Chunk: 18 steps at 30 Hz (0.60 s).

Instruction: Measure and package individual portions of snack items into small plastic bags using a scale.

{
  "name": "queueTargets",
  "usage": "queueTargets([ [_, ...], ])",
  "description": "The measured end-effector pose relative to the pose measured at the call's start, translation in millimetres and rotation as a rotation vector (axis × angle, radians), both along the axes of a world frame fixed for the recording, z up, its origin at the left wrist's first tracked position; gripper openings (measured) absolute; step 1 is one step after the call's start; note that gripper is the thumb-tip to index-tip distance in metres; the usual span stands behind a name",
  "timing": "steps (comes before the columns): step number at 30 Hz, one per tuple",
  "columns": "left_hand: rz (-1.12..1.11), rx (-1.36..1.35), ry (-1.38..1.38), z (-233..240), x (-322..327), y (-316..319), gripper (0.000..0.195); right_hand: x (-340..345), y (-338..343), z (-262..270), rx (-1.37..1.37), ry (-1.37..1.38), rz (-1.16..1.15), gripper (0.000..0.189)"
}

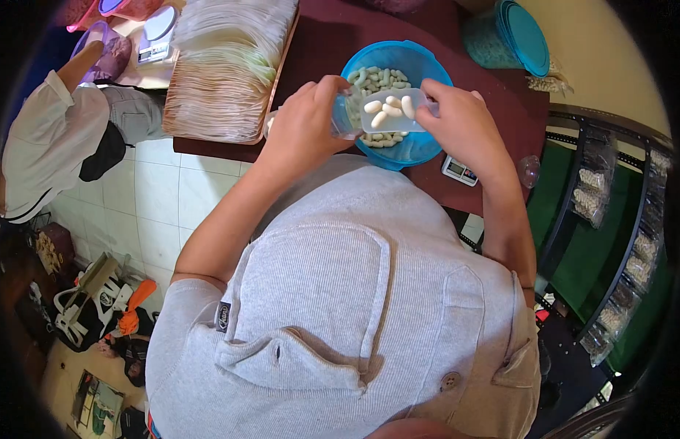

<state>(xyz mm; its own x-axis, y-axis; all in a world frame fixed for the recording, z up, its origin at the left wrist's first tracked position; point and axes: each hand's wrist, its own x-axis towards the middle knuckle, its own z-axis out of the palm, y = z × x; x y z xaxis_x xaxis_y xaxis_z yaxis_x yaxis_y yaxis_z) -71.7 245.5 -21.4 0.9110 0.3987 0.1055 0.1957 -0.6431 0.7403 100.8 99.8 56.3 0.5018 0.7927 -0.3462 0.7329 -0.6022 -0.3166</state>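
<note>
My left hand (304,126) is closed around a clear plastic container (340,118), tipped on its side with its mouth toward the scoop. In my right hand (463,118) is a translucent plastic scoop (407,125), gripped at its right end. Several white oblong pieces (392,111) lie in the scoop. Both hands are above a blue plastic tub (422,156), which holds many more oblong pieces (381,79) that look pale green through the shadow. Container and scoop nearly meet; whether they touch I cannot tell. What the container holds is unclear.
A tray (275,82) of stacked clear plastic bags stands left on the dark red tabletop (323,27). A small digital scale (459,170) sits near my right forearm. A teal-lidded tub (524,41) is at the back right. Filled packets (592,189) hang at right. Another person (54,137) works at left.
</note>
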Motion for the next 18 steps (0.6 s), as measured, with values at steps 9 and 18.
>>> queueTargets([
  [9, -0.236, -0.525, -0.063, 12.5, 14.9, -1.0, 0.064, -43.5, 7.2, 26.4, 0.424, -0.597, 0.465, 0.016],
  [18, -0.098, -0.612, -0.147, 3.0, -1.0, 11.4, 0.068, 7.1, 2.1, 10.6, 0.187, -0.595, 0.030, 0.016],
])
